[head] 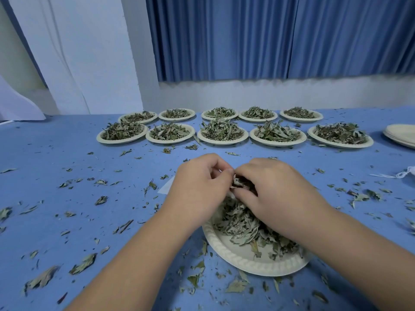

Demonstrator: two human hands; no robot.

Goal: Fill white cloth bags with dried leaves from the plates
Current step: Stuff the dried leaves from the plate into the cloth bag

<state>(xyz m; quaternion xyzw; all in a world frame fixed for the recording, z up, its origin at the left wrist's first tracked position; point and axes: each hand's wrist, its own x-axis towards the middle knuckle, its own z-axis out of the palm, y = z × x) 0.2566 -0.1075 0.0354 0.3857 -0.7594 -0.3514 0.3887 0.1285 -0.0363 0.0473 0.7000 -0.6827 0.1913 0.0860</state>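
I have both hands meeting just beyond the near white paper plate [238, 257], which holds a loose heap of dried grey-green leaves [242, 225]. The left hand [197, 187] has its fingers [215, 167] curled. I judge they are pinching the mouth of the small white cloth bag [165, 187], though only one corner of it shows, flat on the blue-covered worktop [67, 198] beside that hand. The right hand [276, 194] has its fingers [247, 173] bunched round a clump of leaves at the opening, touching the left fingertips.

My worry is the bag's mouth, which I cannot see. If the pinch slackens, the clump will spill onto the worktop and join the scattered leaf litter [83, 263]. Squeezing too hard would crumble the brittle leaves. The right forearm lies across the plate, so pulling it back carelessly could sweep leaves off or tip the light rim. The far rows of filled plates [222, 140] sit well apart.
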